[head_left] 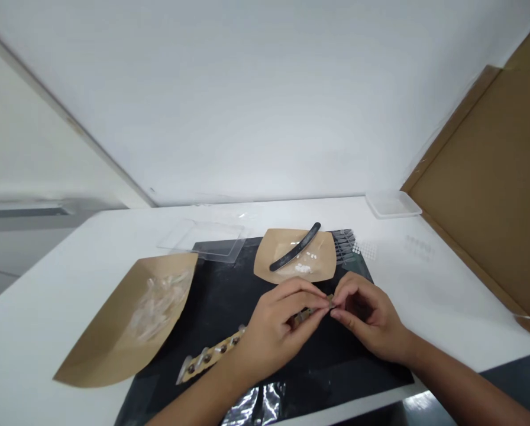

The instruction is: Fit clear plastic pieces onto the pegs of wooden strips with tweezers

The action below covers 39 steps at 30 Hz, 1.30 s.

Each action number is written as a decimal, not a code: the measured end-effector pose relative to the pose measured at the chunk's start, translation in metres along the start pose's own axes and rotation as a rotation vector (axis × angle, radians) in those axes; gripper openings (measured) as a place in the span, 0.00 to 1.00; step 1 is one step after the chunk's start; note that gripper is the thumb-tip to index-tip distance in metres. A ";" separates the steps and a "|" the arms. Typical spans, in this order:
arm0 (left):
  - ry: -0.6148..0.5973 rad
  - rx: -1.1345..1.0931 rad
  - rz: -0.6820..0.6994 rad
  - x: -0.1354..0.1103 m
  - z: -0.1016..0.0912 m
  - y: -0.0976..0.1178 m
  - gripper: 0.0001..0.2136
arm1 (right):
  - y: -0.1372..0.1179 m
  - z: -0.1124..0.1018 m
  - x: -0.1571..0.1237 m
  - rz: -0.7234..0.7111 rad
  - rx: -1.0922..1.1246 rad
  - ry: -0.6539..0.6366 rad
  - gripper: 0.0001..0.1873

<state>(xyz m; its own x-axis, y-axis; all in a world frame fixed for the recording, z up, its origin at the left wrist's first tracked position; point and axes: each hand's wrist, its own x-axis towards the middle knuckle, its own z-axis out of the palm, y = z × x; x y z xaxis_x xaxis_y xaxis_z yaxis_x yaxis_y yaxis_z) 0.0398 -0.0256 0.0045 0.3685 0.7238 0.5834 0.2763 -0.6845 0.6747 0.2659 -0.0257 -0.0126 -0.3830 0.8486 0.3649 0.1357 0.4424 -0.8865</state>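
My left hand and my right hand meet over the black mat, fingertips almost touching. Both are closed in a pinch on a tiny piece between them, too small to name. Beneath my left hand runs a tan strip with several dark round spots and clear plastic pieces on it; my hand and forearm cover part of it. Just beyond my fingers stands a small brown paper tray with white bits inside. A curved black nail file lies across this tray.
At left, a larger brown paper tray holds clear plastic pieces. Clear plastic sheets lie behind the mat. Grey strips and a white-dot sheet are right of the small tray. A clear box sits by a cardboard panel.
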 end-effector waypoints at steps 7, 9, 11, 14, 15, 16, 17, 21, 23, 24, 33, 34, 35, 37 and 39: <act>0.028 -0.043 -0.021 -0.004 0.005 0.005 0.05 | 0.003 -0.001 0.000 -0.127 -0.075 0.058 0.05; 0.047 -0.025 -0.031 -0.006 0.008 0.005 0.06 | 0.003 0.001 0.001 -0.203 -0.108 0.083 0.08; 0.069 -0.004 -0.039 -0.008 0.010 0.005 0.05 | 0.004 0.002 0.000 -0.244 -0.127 0.099 0.10; 0.082 0.013 -0.044 -0.010 0.014 0.004 0.05 | 0.007 0.005 0.000 -0.257 -0.151 0.097 0.10; 0.081 0.012 -0.047 -0.011 0.015 0.003 0.05 | 0.008 0.006 -0.001 -0.261 -0.158 0.096 0.10; 0.077 0.011 -0.045 -0.011 0.016 0.003 0.05 | 0.009 0.006 -0.001 -0.265 -0.166 0.096 0.10; 0.072 0.013 -0.036 -0.011 0.016 0.003 0.05 | 0.009 0.006 -0.001 -0.265 -0.173 0.096 0.09; 0.037 0.081 0.039 -0.012 0.014 0.000 0.08 | 0.007 0.003 0.000 -0.200 -0.179 0.083 0.09; 0.042 0.113 0.075 -0.012 0.013 -0.001 0.10 | 0.006 0.001 0.001 -0.176 -0.173 0.085 0.09; 0.049 0.119 0.086 -0.011 0.013 -0.002 0.10 | 0.006 0.000 0.002 -0.175 -0.172 0.087 0.08; 0.091 -0.070 -0.192 -0.011 0.016 -0.002 0.04 | 0.009 0.001 0.005 0.054 0.056 0.108 0.07; 0.084 -0.128 -0.251 -0.012 0.017 -0.002 0.04 | 0.009 0.002 0.006 0.086 0.083 0.098 0.08; 0.082 -0.182 -0.304 -0.013 0.018 -0.003 0.05 | 0.010 0.002 0.006 0.107 0.106 0.091 0.09; 0.084 -0.258 -0.377 -0.014 0.021 -0.004 0.05 | 0.009 0.003 0.006 0.113 0.129 0.089 0.08; 0.078 -0.277 -0.387 -0.014 0.023 -0.004 0.05 | 0.009 0.003 0.007 0.094 0.133 0.096 0.06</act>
<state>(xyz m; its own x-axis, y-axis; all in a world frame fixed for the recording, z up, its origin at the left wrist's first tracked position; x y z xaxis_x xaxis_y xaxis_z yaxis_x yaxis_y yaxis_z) 0.0537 -0.0354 -0.0164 0.2149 0.9324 0.2905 0.1290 -0.3219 0.9379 0.2615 -0.0172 -0.0192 -0.2849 0.9110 0.2982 0.0423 0.3227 -0.9456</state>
